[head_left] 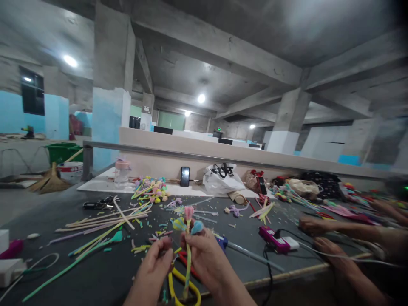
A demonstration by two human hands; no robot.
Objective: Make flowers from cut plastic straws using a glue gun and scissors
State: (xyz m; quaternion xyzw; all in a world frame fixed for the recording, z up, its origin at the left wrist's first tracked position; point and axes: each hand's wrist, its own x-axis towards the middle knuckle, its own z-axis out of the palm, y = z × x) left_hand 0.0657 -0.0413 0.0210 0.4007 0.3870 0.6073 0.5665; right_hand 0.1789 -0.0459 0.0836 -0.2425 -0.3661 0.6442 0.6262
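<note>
My right hand (207, 257) is closed round the green-yellow stem of a pipe-cleaner flower (188, 212). Its heads are pink on top, yellow to the left and blue to the right. Just left of the stem, my left hand (154, 265) has its fingers curled together; whatever they may pinch is too small to make out. Below and between both hands is a pair of scissors with yellow handles (172, 289), partly hidden by the stem. A red-handled tool (183, 257) shows behind the stem, mostly covered by my hands.
Loose pipe cleaners (105, 221) and cut bits cover the left of the dark table. Finished flowers (151, 189), a phone (185, 176) and a plastic bag (221, 178) stand along the back. Right are a purple power strip (274, 240), cables and another person's hands (314, 225).
</note>
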